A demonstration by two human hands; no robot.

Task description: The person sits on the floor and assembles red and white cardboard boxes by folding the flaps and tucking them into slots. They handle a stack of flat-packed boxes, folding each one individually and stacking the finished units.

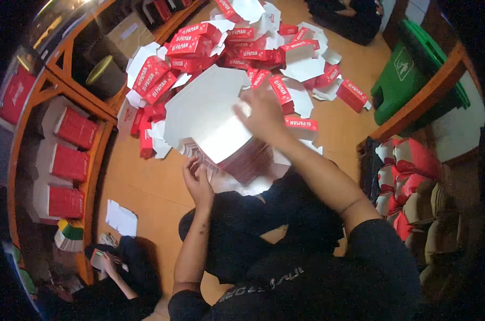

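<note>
A thick stack of flat box blanks stands before me, the top one white side up and glossy, with reddish edges showing on the near side. My right hand is over the right part of the top blank, its thumb and fingers apart and somewhat blurred; whether it touches the card is unclear. At the stack's near left corner is my left hand, fingers slightly bent and apart beside the layered edges. Just beyond the stack lies a big heap of red-and-white folded boxes.
A green bin stands at the right behind a wooden rail. Below it, a crate holds red and brown nested cartons. Red packs fill the wooden shelf at left. One person sits at lower left holding a small item; another is at the top right.
</note>
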